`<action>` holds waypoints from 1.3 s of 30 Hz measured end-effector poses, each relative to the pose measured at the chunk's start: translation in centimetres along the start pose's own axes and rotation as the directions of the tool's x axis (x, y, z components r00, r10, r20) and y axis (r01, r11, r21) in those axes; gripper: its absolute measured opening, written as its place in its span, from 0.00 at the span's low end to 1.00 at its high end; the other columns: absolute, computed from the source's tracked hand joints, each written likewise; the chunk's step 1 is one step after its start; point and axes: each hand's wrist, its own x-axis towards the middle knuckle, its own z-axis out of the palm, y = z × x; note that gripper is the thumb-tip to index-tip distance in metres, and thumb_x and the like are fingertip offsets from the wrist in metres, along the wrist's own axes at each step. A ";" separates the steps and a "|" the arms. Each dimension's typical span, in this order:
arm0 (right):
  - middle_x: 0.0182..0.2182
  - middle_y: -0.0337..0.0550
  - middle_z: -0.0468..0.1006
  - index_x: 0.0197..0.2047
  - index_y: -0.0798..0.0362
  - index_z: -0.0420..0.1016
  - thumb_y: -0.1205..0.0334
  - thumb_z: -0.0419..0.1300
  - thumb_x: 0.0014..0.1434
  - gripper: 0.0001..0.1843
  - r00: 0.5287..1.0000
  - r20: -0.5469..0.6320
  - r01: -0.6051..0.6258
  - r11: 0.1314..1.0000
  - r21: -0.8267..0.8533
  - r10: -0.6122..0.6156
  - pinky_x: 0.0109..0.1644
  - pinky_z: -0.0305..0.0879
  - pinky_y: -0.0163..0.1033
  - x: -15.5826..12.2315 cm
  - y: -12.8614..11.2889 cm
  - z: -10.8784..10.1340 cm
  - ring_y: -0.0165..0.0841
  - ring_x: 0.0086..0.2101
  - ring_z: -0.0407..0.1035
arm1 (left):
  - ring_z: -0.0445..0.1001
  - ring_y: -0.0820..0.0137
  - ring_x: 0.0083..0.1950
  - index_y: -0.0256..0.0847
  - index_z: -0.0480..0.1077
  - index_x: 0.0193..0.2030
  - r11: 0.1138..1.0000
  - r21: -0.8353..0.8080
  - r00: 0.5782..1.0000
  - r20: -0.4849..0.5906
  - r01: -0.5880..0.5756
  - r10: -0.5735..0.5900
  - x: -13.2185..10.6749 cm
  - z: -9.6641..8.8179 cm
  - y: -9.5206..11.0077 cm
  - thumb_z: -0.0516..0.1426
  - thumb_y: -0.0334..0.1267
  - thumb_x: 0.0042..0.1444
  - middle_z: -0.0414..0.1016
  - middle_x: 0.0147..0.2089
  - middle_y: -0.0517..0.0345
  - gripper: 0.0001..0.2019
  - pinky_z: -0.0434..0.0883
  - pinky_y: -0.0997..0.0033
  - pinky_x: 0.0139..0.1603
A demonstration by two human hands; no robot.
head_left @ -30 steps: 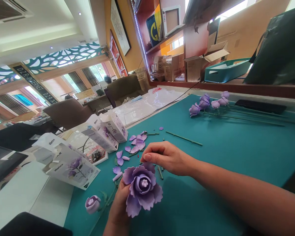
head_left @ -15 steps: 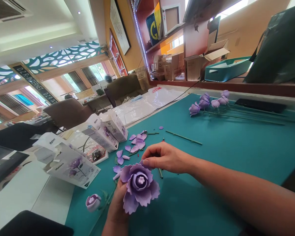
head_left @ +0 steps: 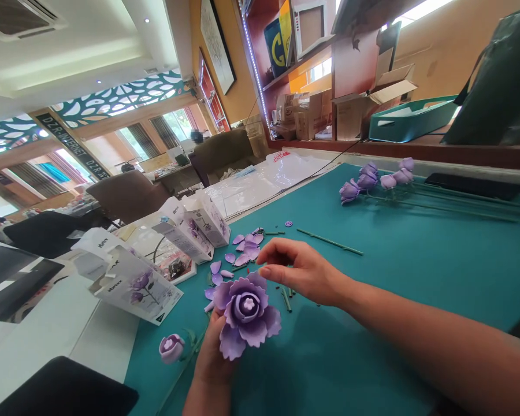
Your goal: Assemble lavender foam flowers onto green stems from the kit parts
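Observation:
A purple plastic toy flower (head_left: 248, 312) with ruffled petals and a pale pink centre faces up, held from below by my left hand (head_left: 214, 355); the fingers under the bloom are mostly hidden. Just above its upper petal hovers my right hand (head_left: 305, 271), thumb and forefinger apart with nothing between them; whether the thumb tip touches the petal I cannot tell. Beyond the hands lie several loose purple petals (head_left: 241, 259) and short green stem pieces (head_left: 287, 300). A smaller purple flower bud (head_left: 171, 348) on a green stem rests left of my left hand.
Opened white boxes (head_left: 134, 289) with flower pictures stand along the mat's left edge. Finished purple flowers (head_left: 367, 178) on long stems lie at the back right, near a black flat object (head_left: 472, 185). A single green stem (head_left: 329, 241) and a small purple disc (head_left: 289, 223) lie on the green mat (head_left: 416, 260).
My right thumb and forefinger have parted at the flower's upper petal, and the hand has lifted slightly. My left hand keeps hold of the flower. The whole view has shifted a little.

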 end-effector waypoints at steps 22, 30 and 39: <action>0.24 0.41 0.72 0.29 0.54 0.74 0.63 0.57 0.58 0.08 0.749 0.245 0.629 0.546 -0.553 -0.615 0.33 0.60 0.37 -1.3 0.0 2.1 0.30 0.27 0.62 | 0.77 0.68 0.36 0.45 0.75 0.42 1.000 -0.027 1.000 0.016 0.007 -0.007 -0.7 3.1 1.6 0.67 0.30 0.36 0.80 0.38 0.59 0.22 0.74 0.65 0.45; 0.27 0.42 0.71 0.34 0.57 0.75 0.65 0.58 0.60 0.06 0.860 0.124 0.496 0.757 -0.424 -0.494 0.34 0.62 0.34 -1.4 -1.0 1.0 0.29 0.31 0.65 | 0.76 0.70 0.36 0.49 0.74 0.44 0.993 -0.102 0.998 0.019 -0.055 0.058 -0.3 2.1 1.2 0.67 0.30 0.40 0.80 0.35 0.61 0.21 0.74 0.75 0.35; 0.26 0.40 0.71 0.33 0.54 0.73 0.54 0.62 0.57 0.12 0.793 0.289 0.606 0.643 -0.469 -0.536 0.33 0.61 0.34 -0.6 0.4 0.5 0.29 0.28 0.62 | 0.76 0.69 0.36 0.51 0.75 0.46 0.979 -0.204 0.999 -0.039 -0.029 0.021 -0.6 1.9 2.2 0.60 0.34 0.52 0.80 0.38 0.61 0.14 0.75 0.68 0.40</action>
